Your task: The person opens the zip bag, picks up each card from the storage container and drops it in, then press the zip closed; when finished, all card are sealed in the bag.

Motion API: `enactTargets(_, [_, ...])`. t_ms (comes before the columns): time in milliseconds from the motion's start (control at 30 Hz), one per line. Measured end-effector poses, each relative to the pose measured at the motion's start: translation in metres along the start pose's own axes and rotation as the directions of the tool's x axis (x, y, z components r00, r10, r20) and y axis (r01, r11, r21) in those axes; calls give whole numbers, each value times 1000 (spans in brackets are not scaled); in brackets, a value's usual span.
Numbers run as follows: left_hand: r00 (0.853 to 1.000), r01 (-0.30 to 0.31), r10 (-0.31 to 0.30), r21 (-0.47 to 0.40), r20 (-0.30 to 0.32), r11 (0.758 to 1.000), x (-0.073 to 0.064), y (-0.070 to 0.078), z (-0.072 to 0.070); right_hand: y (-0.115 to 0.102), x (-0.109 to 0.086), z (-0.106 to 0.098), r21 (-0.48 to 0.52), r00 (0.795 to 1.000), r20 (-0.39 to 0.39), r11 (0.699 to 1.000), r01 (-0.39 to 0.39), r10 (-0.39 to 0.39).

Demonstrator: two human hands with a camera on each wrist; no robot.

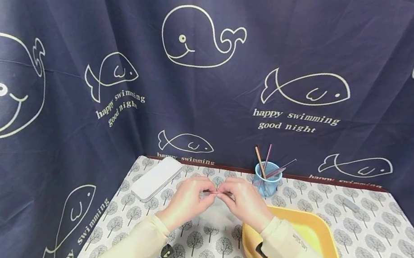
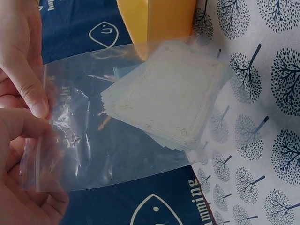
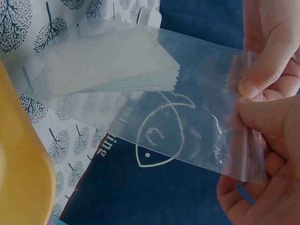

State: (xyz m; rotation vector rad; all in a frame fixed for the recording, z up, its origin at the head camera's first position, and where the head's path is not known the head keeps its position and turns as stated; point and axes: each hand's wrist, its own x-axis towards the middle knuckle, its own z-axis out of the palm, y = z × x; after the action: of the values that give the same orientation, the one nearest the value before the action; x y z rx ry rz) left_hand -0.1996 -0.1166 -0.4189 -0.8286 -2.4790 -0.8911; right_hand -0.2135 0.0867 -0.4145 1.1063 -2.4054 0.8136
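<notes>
A clear zip-top plastic bag [image 2: 96, 164] hangs between my two hands over the table. Inside it lies a fanned stack of pale, square-cornered cards [image 2: 166, 91] with a fine printed border, down toward the bag's far end. My left hand [image 1: 189, 195] pinches the zip strip at the bag's mouth between thumb and fingers. Right beside it, my right hand [image 1: 245, 200] pinches the same strip, the two thumb tips almost meeting. In the right wrist view the zip line [image 3: 244, 154] runs under both thumbs, and the stack's stepped edges [image 3: 176, 77] show through the plastic.
A yellow basin [image 1: 329, 245] stands under my right forearm. Behind it is a blue mesh cup [image 1: 268, 186] holding several pencils. A white oblong case [image 1: 156, 179] lies at the back left, and a small grey item [image 1: 350, 204] at the back right. A dark curtain [image 1: 203, 101] hangs behind the table.
</notes>
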Motion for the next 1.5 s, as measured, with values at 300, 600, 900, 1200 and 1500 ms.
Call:
enactTargets(300, [1000, 15, -15, -8, 10, 1000, 1, 0, -4, -1, -4, -7, 49, 993, 0, 992, -117, 117])
enactTargets(600, [999, 34, -33, -10, 20, 999, 0, -2, -7, 4, -11, -11, 73, 989, -15, 987, -144, 145])
enactTargets(900, [999, 32, -33, 24, 36, 999, 0, -4, -9, 9, -13, -11, 88, 994, -25, 991, -105, 107])
enactTargets(1200, [997, 30, -30, -5, 76, 1000, 0, -2, -11, 10, -11, -13, 103, 992, 8, 987, -123, 123])
enactTargets(1500, [999, 17, -14, -72, 47, 997, -2, -11, -13, 13, -16, -20, 146, 979, 22, 968, -205, 204])
